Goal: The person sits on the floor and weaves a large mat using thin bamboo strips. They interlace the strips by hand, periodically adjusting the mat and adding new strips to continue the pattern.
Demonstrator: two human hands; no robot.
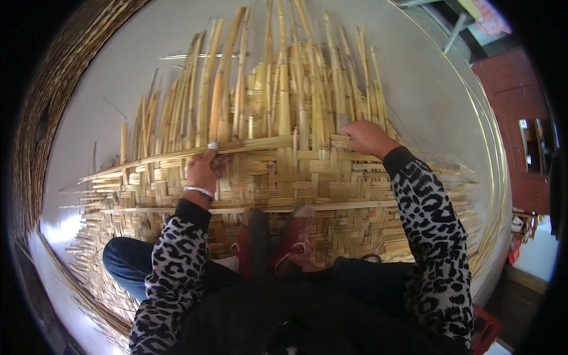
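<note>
A woven bamboo mat (296, 177) lies on the floor below me, its unwoven upright strips (284, 89) fanning out at the far side. A long flat bamboo strip (148, 160) crosses it from the left and passes between the uprights near the middle. My left hand (203, 173) is closed on this strip left of centre, with a white band or wrapping at a fingertip. Farther right, my right hand (370, 139) pinches the strip's right part beside the uprights. Its fingertips are partly hidden.
My red shoes (294, 236) rest on the mat's near part, by a crosswise bamboo strip (355, 205). Bundles of long thin stalks (56, 100) line the left side. Long loose strips (494, 154) curve along the right, near a reddish-brown cabinet (515, 106).
</note>
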